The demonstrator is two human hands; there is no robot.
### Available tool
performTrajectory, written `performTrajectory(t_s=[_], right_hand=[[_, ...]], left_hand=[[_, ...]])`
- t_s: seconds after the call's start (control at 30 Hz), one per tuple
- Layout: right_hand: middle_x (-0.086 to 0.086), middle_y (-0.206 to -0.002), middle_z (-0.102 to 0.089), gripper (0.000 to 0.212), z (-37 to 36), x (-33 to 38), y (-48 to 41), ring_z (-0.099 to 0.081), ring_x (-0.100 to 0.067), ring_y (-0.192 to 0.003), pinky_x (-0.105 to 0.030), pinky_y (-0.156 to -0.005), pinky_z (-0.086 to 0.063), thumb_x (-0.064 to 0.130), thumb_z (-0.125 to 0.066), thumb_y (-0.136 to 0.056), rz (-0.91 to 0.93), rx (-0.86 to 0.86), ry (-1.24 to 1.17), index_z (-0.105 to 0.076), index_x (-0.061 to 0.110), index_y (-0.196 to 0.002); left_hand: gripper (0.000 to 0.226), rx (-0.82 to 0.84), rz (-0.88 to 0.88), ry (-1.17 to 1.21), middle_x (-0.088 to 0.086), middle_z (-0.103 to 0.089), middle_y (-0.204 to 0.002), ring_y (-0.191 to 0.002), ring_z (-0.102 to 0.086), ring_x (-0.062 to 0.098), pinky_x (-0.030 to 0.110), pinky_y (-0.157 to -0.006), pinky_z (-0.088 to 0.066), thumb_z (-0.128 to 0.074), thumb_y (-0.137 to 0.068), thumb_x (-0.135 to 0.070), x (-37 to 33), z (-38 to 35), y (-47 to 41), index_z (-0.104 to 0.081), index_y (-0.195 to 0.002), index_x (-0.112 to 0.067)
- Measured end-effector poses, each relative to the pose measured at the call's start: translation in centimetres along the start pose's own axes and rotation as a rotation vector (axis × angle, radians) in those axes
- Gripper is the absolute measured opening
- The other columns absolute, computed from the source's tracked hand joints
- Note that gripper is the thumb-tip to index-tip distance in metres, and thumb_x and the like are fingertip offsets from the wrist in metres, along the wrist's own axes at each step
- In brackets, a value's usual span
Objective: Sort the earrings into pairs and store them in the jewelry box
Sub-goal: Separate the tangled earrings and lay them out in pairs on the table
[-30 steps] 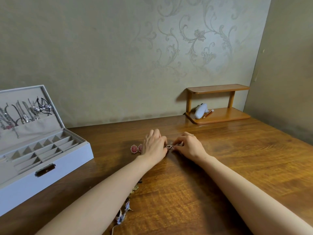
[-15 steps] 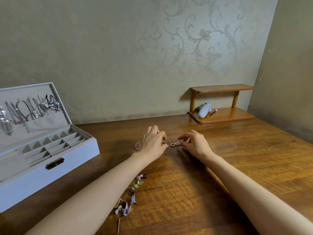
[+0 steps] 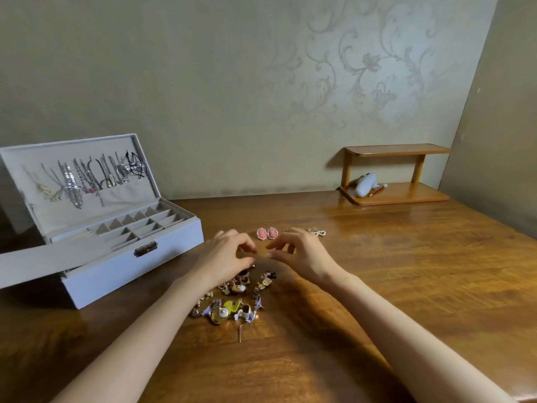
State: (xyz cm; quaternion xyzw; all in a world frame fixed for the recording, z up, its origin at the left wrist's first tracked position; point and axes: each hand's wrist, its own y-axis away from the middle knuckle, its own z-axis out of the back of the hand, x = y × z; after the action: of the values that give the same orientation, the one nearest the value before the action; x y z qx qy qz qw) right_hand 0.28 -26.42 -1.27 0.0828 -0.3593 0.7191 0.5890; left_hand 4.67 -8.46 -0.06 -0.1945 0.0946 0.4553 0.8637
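Note:
A heap of mixed earrings (image 3: pixel 232 301) lies on the wooden table in front of me. Two pink oval earrings (image 3: pixel 267 233) sit side by side beyond my hands. A pearly heart-shaped pair (image 3: pixel 315 231) lies just right of them, partly hidden by my right hand. My left hand (image 3: pixel 226 257) hovers over the far edge of the heap, fingers loosely curled and holding nothing. My right hand (image 3: pixel 299 254) hangs beside it, fingers relaxed and empty. The white jewelry box (image 3: pixel 130 263) stands open at the left, its small compartments showing.
Necklaces hang inside the box lid (image 3: pixel 87 175). A small wooden shelf (image 3: pixel 395 175) at the back right holds a white object (image 3: pixel 366 186) and a pencil. The wall runs along the table's far side.
Both hands have let go of the heart-shaped earrings and drawn back toward me, above the heap. The view has tilted down, bringing the heap into sight.

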Motion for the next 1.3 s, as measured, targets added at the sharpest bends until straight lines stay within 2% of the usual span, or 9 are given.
performTrajectory(t_s=[0.1, 0.2, 0.33, 0.47, 0.63, 0.93, 1.07, 1.2, 1.3], right_hand=[[0.003, -0.089, -0.063, 0.015, -1.2, 1.3, -0.7, -0.056, -0.012, -0.075, -0.033, -0.074, -0.051, 0.03, -0.072, -0.078, 0.01, 0.03, -0.009, -0.073, 0.023, -0.091], [0.007, -0.085, -0.059, 0.01, -2.1, 1.8, -1.0, -0.051, -0.007, -0.073, -0.028, -0.073, -0.048, 0.023, -0.07, -0.08, 0.031, 0.05, -0.004, -0.074, 0.023, -0.09], [0.007, -0.09, -0.056, 0.009, -3.1, 1.4, -0.7, -0.047, -0.006, -0.086, -0.028, -0.078, -0.044, 0.022, -0.07, -0.08, 0.059, 0.125, 0.002, -0.074, 0.026, -0.086], [0.006, -0.093, -0.054, 0.013, -3.7, 1.4, -0.4, -0.048, -0.014, -0.091, -0.029, -0.076, -0.044, 0.025, -0.07, -0.08, 0.166, 0.201, 0.071, -0.074, 0.03, -0.091], [0.01, -0.094, -0.052, 0.017, -3.9, 1.7, -0.4, -0.048, -0.015, -0.095, -0.031, -0.084, -0.043, 0.032, -0.072, -0.077, 0.191, 0.194, 0.136, -0.073, 0.031, -0.094], [0.007, -0.099, -0.061, 0.014, -4.0, 1.3, -0.1, -0.047, -0.009, -0.092, -0.026, -0.087, -0.04, 0.029, -0.068, -0.08, 0.238, 0.185, 0.153, -0.067, 0.024, -0.093], [0.013, -0.089, -0.059, 0.012, -3.8, 1.3, -0.1, -0.05, -0.006, -0.085, -0.022, -0.078, -0.04, 0.027, -0.069, -0.079, 0.193, 0.131, 0.07, -0.064, 0.023, -0.089], [0.009, -0.09, -0.062, 0.013, -3.6, 1.0, -0.1, -0.056, -0.007, -0.082, -0.019, -0.072, -0.045, 0.022, -0.069, -0.08, 0.143, 0.083, -0.05, -0.066, 0.022, -0.093], [0.007, -0.092, -0.061, 0.013, -3.4, 1.0, 0.0, -0.058, -0.006, -0.08, -0.015, -0.07, -0.047, 0.018, -0.066, -0.082, 0.133, 0.075, -0.116, -0.068, 0.022, -0.094]], left_hand=[[0.009, -0.01, 0.066, 0.054, -0.012, -0.052, -0.095, -0.102, -0.049, 0.011, 0.027, -0.082, -0.04, -0.064, -0.084, -0.029, 1.4, 0.3, 0.7, -0.056, -0.084, -0.033], [0.024, -0.013, 0.11, 0.081, -0.012, -0.054, -0.093, -0.1, -0.051, 0.011, 0.037, -0.088, -0.046, -0.065, -0.084, -0.026, 2.6, 0.6, 1.4, -0.051, -0.07, -0.039], [0.019, 0.025, 0.124, 0.03, -0.011, -0.054, -0.094, -0.098, -0.049, 0.01, 0.035, -0.088, -0.046, -0.066, -0.083, -0.028, 3.1, 1.0, 1.9, -0.054, -0.071, -0.036], [0.009, 0.03, 0.126, 0.018, -0.009, -0.055, -0.097, -0.097, -0.048, 0.009, 0.03, -0.087, -0.044, -0.067, -0.082, -0.028, 3.1, 1.5, 2.0, -0.059, -0.077, -0.028], [0.016, 0.036, 0.149, 0.044, -0.009, -0.054, -0.093, -0.092, -0.049, 0.008, 0.028, -0.082, -0.044, -0.068, -0.082, -0.023, 3.3, 2.1, 2.2, -0.057, -0.072, -0.028], [0.009, 0.214, 0.085, 0.136, -0.01, -0.053, -0.092, -0.084, -0.05, 0.005, 0.027, -0.079, -0.046, -0.07, -0.08, -0.021, 3.0, 2.7, 2.4, -0.062, -0.077, -0.025], [0.017, 0.37, 0.022, 0.177, -0.011, -0.053, -0.089, -0.079, -0.047, 0.003, 0.021, -0.07, -0.039, -0.073, -0.076, -0.033, 2.7, 3.5, 2.8, -0.063, -0.084, -0.021], [0.034, 0.637, -0.033, 0.103, -0.014, -0.046, -0.105, -0.099, -0.04, 0.0, 0.023, -0.081, -0.037, -0.076, -0.071, -0.04, 2.4, 3.8, 3.4, -0.056, -0.097, -0.031], [0.03, 0.679, -0.035, 0.045, -0.012, -0.044, -0.109, -0.107, -0.038, 0.003, 0.027, -0.091, -0.037, -0.075, -0.073, -0.037, 2.4, 3.7, 3.3, -0.056, -0.096, -0.034]])
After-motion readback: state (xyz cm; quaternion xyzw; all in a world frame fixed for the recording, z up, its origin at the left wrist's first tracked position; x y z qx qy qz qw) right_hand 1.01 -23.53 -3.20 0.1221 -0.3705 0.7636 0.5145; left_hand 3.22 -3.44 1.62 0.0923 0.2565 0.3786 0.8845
